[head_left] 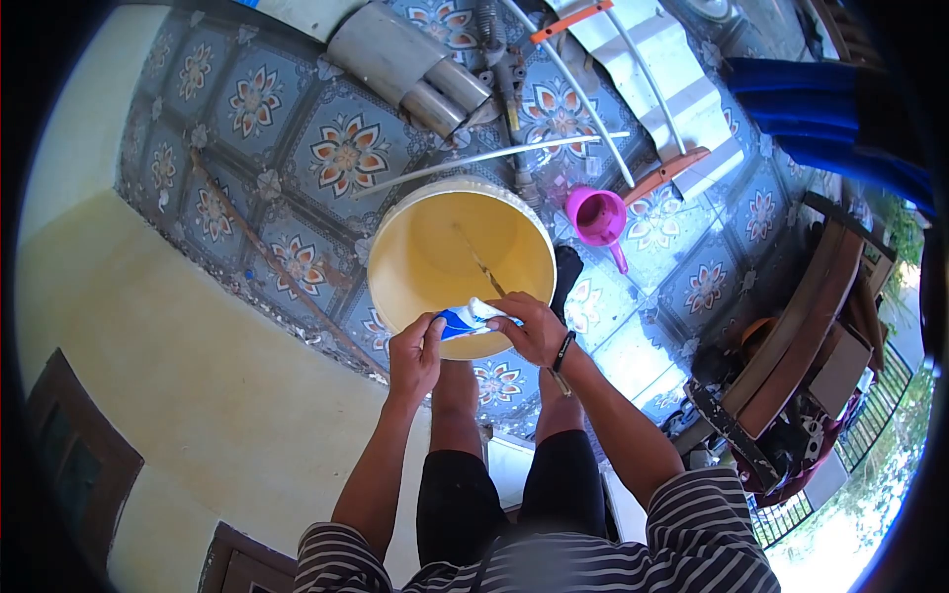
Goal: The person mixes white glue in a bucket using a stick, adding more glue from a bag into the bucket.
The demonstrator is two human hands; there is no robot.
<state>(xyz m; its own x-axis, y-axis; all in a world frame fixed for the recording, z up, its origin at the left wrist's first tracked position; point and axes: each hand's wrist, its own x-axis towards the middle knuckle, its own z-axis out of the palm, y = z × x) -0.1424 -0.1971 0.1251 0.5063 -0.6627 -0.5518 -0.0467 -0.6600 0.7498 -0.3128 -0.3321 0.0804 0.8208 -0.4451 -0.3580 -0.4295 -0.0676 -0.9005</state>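
- Clearly the blue-and-white sachet [465, 318] is light, soft and crinkly, likely slippery; it is best pinched at its ends.
- Left hand [413, 354] has its grip closed on the sachet's left end; right hand [534, 328] pinches the right end.
- It hangs between both grips, over the near rim of the cream bucket [395, 267], where a stick [482, 267] leans.

pink watering can [599, 216] on patterned tile floor [247, 109] | metal pipes [420, 69] at top | blue fabric [820, 119] right | wooden furniture [811, 326] right
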